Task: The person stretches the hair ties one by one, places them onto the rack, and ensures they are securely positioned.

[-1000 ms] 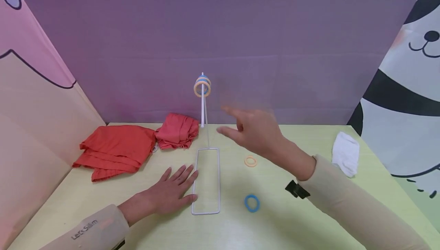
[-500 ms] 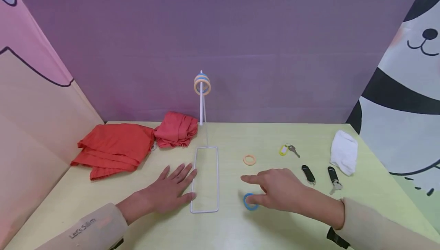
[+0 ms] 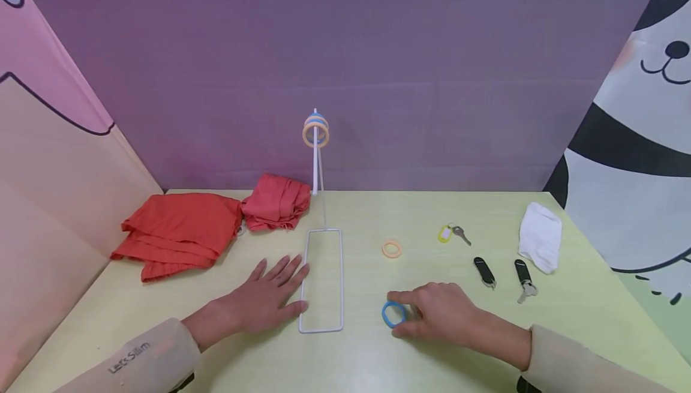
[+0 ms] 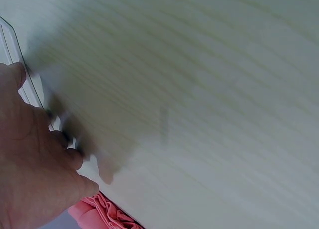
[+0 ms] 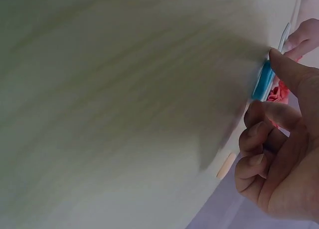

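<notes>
One blue ring [image 3: 384, 316] between fingertips [image 3: 400, 331] of the right hand [image 3: 445, 313]

The stand [image 3: 315, 171] was in the middle of the frame, with rings [image 3: 316, 119] near its top. The left hand [image 3: 261, 302] lay at its left edge; two cloths [image 3: 189, 225] lay farther back, left. Rightward, a far ring [image 3: 384, 249] lay behind a near ring [image 3: 385, 316], between the right hand's [image 3: 445, 315] finger [image 3: 402, 297] and thumb [image 3: 408, 329]. Keys [image 3: 484, 272] and a rag [image 3: 540, 237] lay farther right.

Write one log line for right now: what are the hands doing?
left hand: spread at edge of white stand | right hand: finger and thumb astride blue ring, grip unclear | loose orange ring: on table
</notes>
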Tool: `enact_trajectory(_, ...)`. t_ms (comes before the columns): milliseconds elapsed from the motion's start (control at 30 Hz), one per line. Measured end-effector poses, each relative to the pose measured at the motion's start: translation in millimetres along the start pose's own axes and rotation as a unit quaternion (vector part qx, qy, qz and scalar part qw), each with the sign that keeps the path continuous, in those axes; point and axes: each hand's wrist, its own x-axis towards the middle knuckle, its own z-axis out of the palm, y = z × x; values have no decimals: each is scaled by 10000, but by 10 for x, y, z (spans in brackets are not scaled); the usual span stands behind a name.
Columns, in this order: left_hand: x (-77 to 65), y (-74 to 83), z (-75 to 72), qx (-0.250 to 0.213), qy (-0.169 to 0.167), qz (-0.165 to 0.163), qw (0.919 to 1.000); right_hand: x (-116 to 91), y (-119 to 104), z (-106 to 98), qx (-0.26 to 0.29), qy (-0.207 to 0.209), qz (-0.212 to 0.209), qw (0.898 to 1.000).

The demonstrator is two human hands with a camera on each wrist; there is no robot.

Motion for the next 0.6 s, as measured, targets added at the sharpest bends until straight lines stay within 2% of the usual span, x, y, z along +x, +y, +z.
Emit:
enact_trajectory(167,1,-9,7,104,94,1,9999,16,23,32,206,52,63,9998)
enact_trajectory(333,-4,-21,23,67,83,10,9999,26,24,82,366,138,-123,9992)
enact_trajectory(600,54,-90,107,159,69,-85,9998,41,-3,169,146,785,-590,9951)
